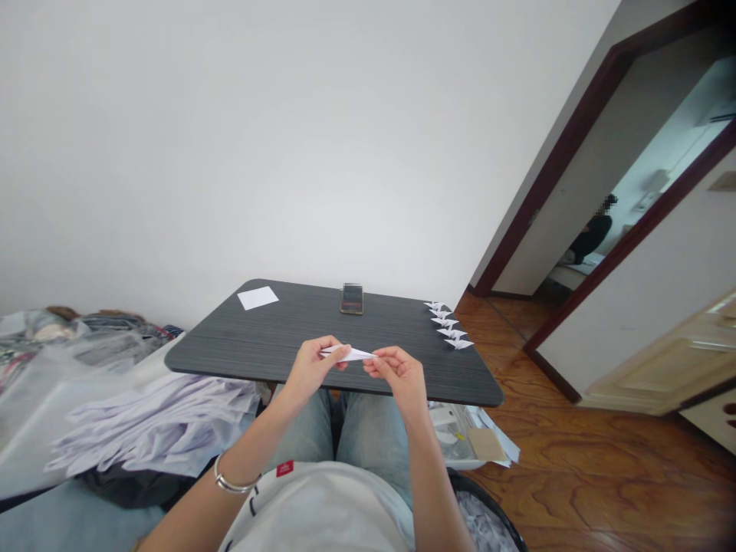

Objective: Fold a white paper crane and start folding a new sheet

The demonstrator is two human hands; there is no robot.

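Ahead of the folded paper [352,353] lie phone [352,299], sheet [257,297] and cranes [449,325].

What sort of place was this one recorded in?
Most likely a room in a home, perhaps a bedroom: a pile of clothes lies beside the small dark table, the floor is wood, and an open doorway leads to another room.

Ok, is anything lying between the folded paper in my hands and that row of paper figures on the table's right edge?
Nothing visible. The left hand and right hand pinch the folded paper directly, and only dark table shows between it and the paper figures. The phone sits farther back.
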